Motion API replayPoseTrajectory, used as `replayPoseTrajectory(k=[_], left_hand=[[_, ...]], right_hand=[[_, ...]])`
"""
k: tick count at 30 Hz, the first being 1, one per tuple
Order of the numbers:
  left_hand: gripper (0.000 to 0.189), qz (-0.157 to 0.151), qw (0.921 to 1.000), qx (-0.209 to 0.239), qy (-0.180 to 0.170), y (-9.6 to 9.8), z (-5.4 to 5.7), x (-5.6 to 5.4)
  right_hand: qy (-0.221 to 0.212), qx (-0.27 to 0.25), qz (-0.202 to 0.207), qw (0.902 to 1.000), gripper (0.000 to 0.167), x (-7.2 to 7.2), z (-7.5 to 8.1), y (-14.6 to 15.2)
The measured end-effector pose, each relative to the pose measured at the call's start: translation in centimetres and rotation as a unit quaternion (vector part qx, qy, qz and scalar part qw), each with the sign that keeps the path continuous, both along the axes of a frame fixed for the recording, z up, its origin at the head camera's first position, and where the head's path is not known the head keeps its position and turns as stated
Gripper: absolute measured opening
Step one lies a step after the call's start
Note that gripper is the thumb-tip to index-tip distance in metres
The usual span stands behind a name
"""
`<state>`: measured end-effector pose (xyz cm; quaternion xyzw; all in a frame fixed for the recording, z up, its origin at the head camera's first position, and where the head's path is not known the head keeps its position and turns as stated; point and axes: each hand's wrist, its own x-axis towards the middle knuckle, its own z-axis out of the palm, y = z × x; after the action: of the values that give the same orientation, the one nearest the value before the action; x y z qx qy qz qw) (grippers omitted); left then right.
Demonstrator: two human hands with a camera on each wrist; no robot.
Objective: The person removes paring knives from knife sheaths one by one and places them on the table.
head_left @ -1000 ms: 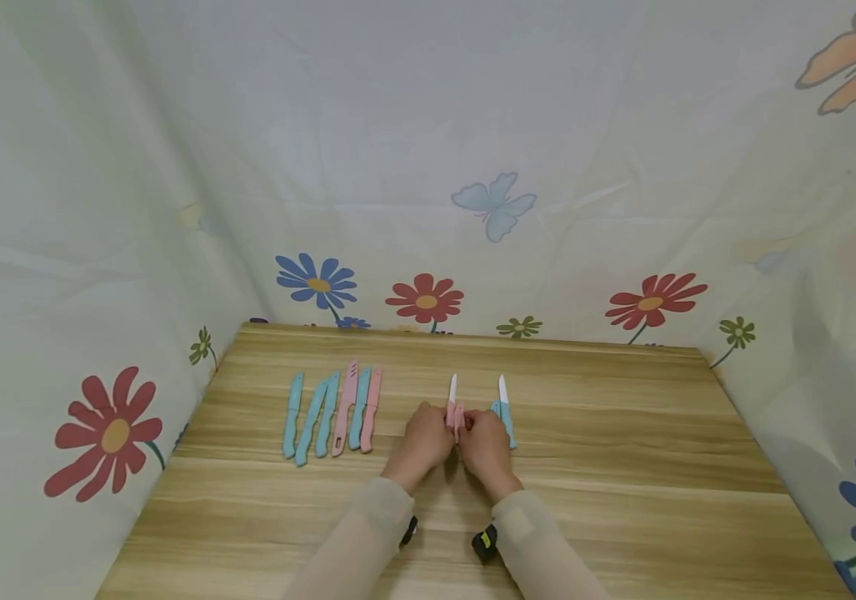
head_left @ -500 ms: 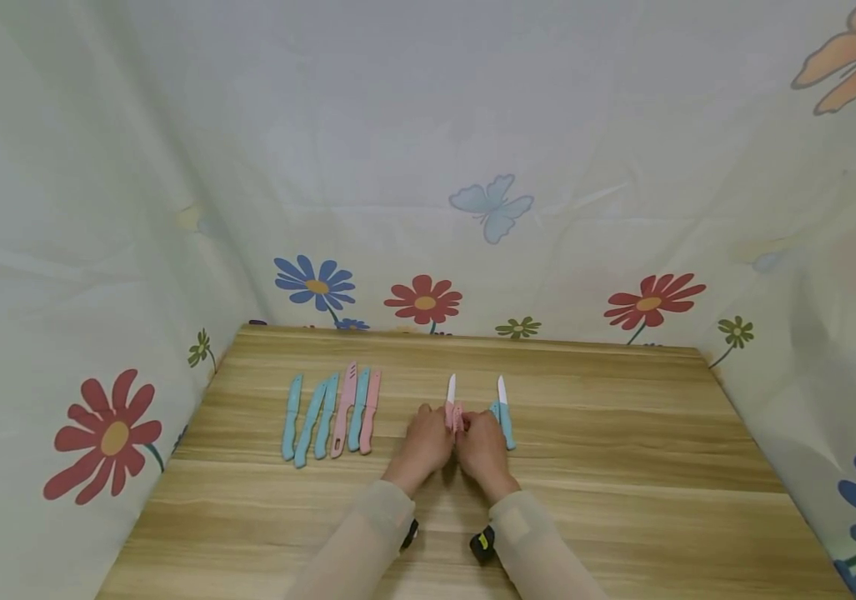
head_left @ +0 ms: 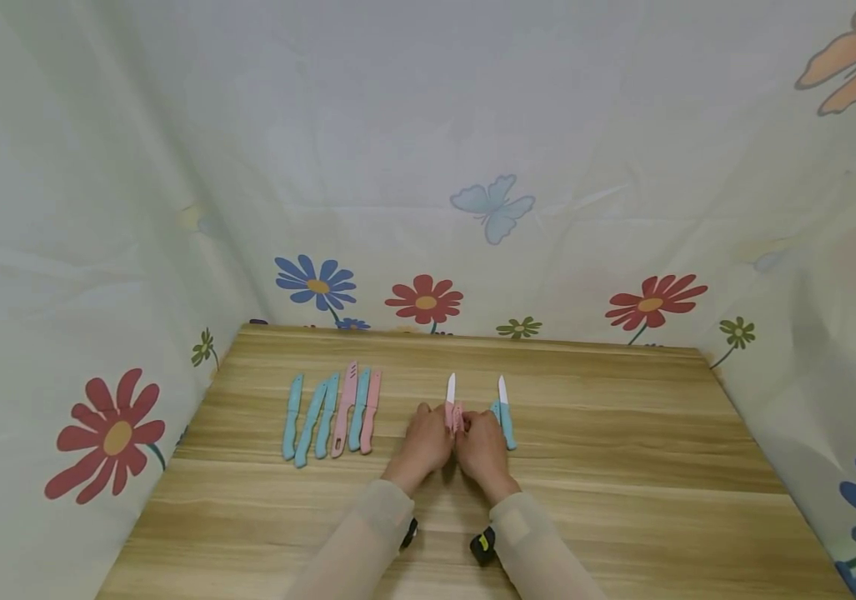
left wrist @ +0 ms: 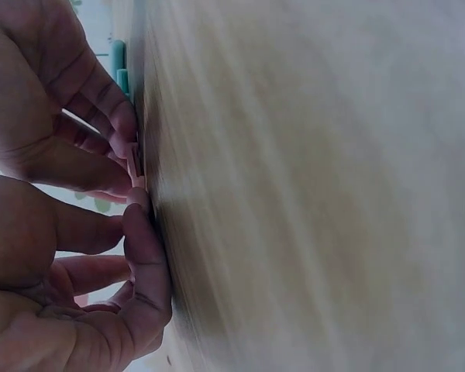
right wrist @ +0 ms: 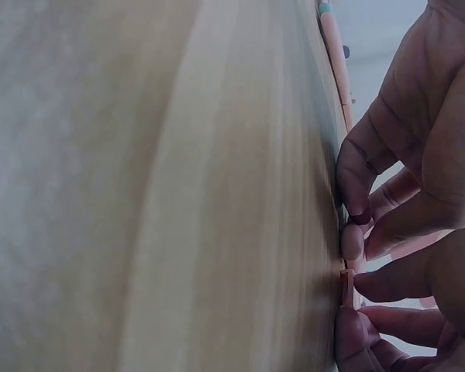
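Note:
In the head view, my left hand [head_left: 429, 438] and right hand [head_left: 483, 442] work close together at mid table. The left hand pinches the pink handle of a paring knife [head_left: 451, 388], whose bare white blade points away from me. Right beside that handle, my right hand pinches a pink blade sheath [head_left: 458, 415]. In the left wrist view the rounded handle end [left wrist: 138, 198] shows between the left fingertips, low over the wood. The sheath's open rectangular end [right wrist: 348, 287] shows at the right fingertips in the right wrist view.
To the right lies an unsheathed teal paring knife [head_left: 507, 427], with a teal sheath [head_left: 496, 410] beside it, partly behind my right hand. Several sheathed teal knives [head_left: 291, 425] and pink knives [head_left: 371, 417] lie in a row at left. A flowered curtain [head_left: 428, 208] surrounds the wooden table [head_left: 623, 467].

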<state>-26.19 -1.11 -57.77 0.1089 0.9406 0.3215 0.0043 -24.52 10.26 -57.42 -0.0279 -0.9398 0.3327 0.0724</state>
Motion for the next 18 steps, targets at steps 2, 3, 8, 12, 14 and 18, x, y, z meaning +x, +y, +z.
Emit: replayPoseTrajectory(k=[2,3,8,12,14,18], left_hand=[[0.026,0.003,1.0,0.007,-0.005,-0.01,0.02,0.06],[0.027,0.005,0.9999,0.012,-0.007,-0.01,0.04,0.07],[0.027,0.007,0.9997,0.021,-0.01,0.0,-0.11,-0.08],[0.03,0.011,0.9996,0.022,-0.013,-0.03,-0.24,-0.16],[0.033,0.012,0.9995,0.025,-0.016,-0.08,-0.27,-0.11],[0.037,0.008,0.9987,0.044,-0.024,-0.39,-0.32,0.21]], right_hand=[[-0.001,0.0,0.0,1.0,0.026,0.01,0.0,-0.02],[-0.002,0.0,0.0,1.0,0.026,0.02,0.01,-0.03],[-0.004,-0.005,0.0,1.0,0.027,0.07,0.11,-0.03],[-0.012,-0.015,0.001,0.9998,0.029,0.15,0.18,-0.01],[-0.017,-0.024,0.0,0.9996,0.031,0.2,0.2,-0.01],[-0.017,-0.039,-0.001,0.9991,0.031,0.51,0.23,-0.01]])
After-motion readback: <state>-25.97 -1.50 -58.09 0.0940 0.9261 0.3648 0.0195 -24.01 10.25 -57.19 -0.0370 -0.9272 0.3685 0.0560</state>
